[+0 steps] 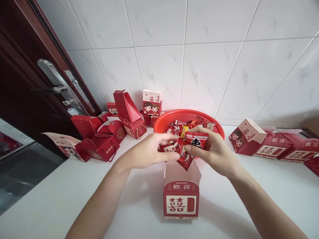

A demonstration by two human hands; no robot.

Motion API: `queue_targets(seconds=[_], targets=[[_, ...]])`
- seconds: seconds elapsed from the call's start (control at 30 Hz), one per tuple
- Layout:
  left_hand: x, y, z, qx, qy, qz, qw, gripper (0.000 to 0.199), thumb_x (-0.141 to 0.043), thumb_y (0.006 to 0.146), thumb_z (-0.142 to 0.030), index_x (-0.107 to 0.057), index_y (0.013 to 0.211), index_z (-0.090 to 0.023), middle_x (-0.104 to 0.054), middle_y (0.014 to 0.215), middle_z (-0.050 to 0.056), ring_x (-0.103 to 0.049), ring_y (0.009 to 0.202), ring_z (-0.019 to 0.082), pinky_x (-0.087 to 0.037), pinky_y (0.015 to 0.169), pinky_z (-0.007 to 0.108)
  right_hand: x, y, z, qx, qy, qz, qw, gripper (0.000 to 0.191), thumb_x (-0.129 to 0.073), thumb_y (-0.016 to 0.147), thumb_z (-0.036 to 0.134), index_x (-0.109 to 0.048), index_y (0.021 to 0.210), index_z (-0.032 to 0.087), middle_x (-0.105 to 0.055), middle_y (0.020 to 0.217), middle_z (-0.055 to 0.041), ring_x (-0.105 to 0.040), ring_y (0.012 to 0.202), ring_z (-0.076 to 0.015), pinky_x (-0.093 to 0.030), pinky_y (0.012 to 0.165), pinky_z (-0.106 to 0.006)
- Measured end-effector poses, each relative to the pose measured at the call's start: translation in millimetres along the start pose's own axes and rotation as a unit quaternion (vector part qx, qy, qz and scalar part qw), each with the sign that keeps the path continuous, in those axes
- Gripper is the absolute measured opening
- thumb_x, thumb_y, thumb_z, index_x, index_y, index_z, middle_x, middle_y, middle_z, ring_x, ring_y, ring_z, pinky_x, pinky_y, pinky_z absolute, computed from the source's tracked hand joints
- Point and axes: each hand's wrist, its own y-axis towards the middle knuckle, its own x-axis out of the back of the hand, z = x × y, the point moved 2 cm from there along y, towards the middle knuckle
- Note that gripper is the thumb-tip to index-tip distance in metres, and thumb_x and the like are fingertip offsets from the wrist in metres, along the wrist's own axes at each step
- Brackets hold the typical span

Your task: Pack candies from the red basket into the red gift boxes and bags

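Observation:
My left hand [147,151] and my right hand [211,149] come together in the middle of the view, both closed on red candy packets. Between my left thumb and fingers is a small red-and-white candy packet [170,148]. A larger red packet [196,141] with a black character is pinched in my right hand. Other wrapped pieces overlap between the hands, so I cannot tell which hand holds each. Just below them stands a red-and-white gift box [181,202], its top unfolded. Behind the hands, a red plastic basket [161,119] holds wrapped candies [178,126].
Several red gift boxes [99,146] of different shapes stand at left. A box with a cartoon couple [152,103] is by the tiled wall [159,66]. More gift boxes [271,146] line the right side of the white table [139,212]. A dark door [22,66] is at left.

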Motion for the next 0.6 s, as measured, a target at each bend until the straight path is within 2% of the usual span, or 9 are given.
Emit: queue_targets(seconds=[0.1,0.2,0.4,0.5,0.6], targets=[[-3.5,-5,-2,0.018,0.06,0.03,0.998,0.054,-0.071,0.086,-0.05,-0.064,0.13,-0.019,-0.072,0.085,0.002,-0.069,0.079,0.021,-0.052,0.068,0.03,1,-1,2,-0.005,-0.039,0.02,0.999,0.017,-0.076,0.083,0.032,-0.068,0.095,0.023,-0.072,0.095,-0.0024,-0.067,0.087,-0.0213,-0.054,0.074,-0.032],[-7.1,-10,-7,0.023,0.119,0.05,0.991,0.052,-0.066,0.088,-0.053,-0.065,0.128,-0.02,-0.066,0.079,-0.001,-0.063,0.072,0.018,-0.045,0.062,0.026,1,-2,2,-0.011,-0.056,0.047,0.997,0.015,-0.073,0.084,0.03,-0.069,0.096,0.023,-0.072,0.093,-0.0023,-0.067,0.084,-0.0218,-0.054,0.072,-0.032],[-3.3,-22,-17,0.045,0.234,0.06,0.969,0.058,-0.065,0.087,-0.053,-0.06,0.138,-0.027,-0.073,0.105,0.002,-0.066,0.087,0.021,-0.045,0.07,0.026,1,-4,0,0.001,-0.069,0.102,0.992,0.013,-0.067,0.087,0.02,-0.07,0.098,0.025,-0.072,0.087,0.0007,-0.067,0.079,-0.0183,-0.053,0.069,-0.029],[0.0,-28,-19,0.039,0.271,0.071,0.959,0.048,-0.061,0.09,-0.05,-0.063,0.134,-0.03,-0.072,0.118,0.002,-0.067,0.099,0.022,-0.046,0.076,0.026,0,-5,1,0.012,-0.086,0.117,0.989,0.013,-0.067,0.087,0.016,-0.07,0.097,0.024,-0.072,0.091,0.0014,-0.067,0.082,-0.0168,-0.052,0.071,-0.027],[0.5,-32,-19,0.022,0.319,0.047,0.946,0.038,-0.057,0.092,-0.045,-0.069,0.125,-0.029,-0.067,0.127,0.003,-0.065,0.11,0.023,-0.047,0.085,0.027,-3,-9,3,0.007,-0.099,0.131,0.986,0.012,-0.067,0.087,0.015,-0.069,0.096,0.024,-0.073,0.093,0.0013,-0.066,0.083,-0.0164,-0.052,0.072,-0.026]])
